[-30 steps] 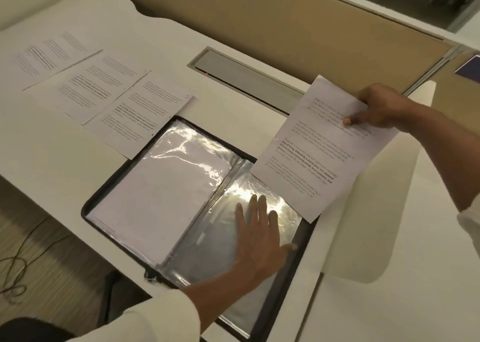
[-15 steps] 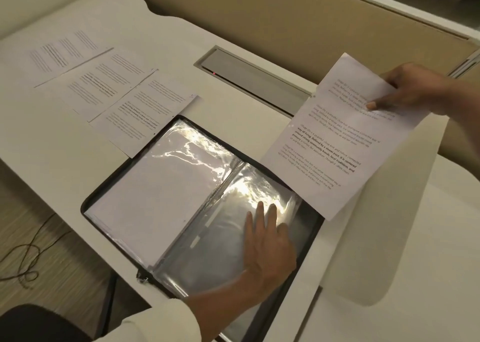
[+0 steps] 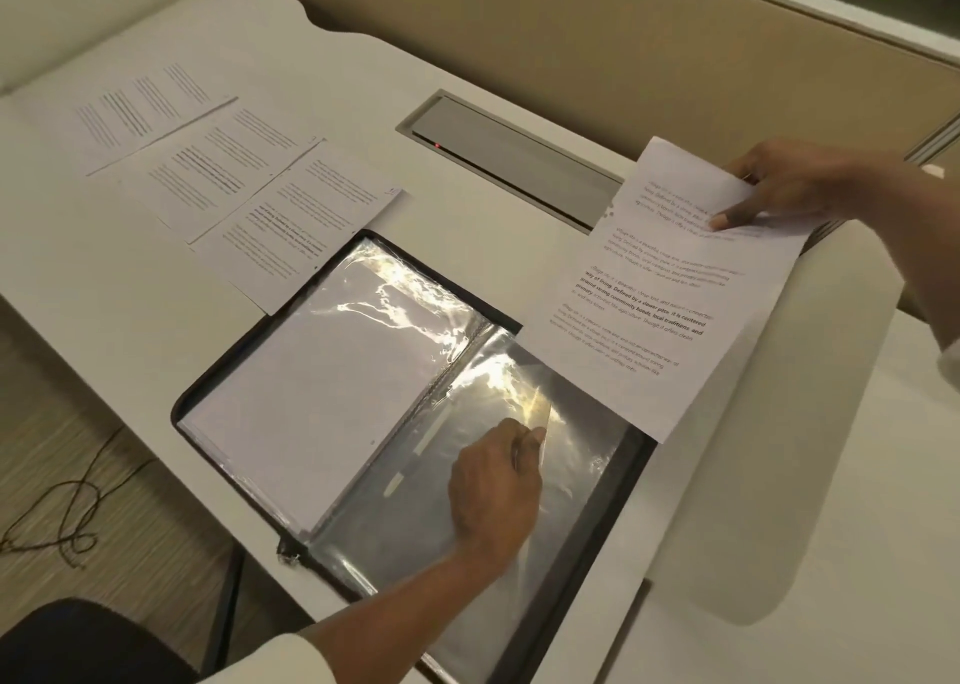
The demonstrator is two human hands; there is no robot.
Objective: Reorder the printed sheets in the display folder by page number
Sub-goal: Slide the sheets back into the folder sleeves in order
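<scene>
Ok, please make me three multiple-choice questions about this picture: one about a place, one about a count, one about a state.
1. The loose printed sheets lie: A in the display folder; B on the desk, beyond the folder's left page; C on the floor.
2. Loose sheets on the desk: A two; B three; C five.
3. The held sheet is: A crumpled; B inside a sleeve; C in the air, gripped by the right hand.
Answers: B, they lie flat beside the folder; B, three overlapping pages show; C, it hangs above the folder's right edge.

Bare desk (image 3: 753, 527) lies right of the display folder (image 3: 405, 538); held sheet (image 3: 660, 309) overhangs its far corner, loose sheets (image 3: 208, 174) flank left.
</scene>
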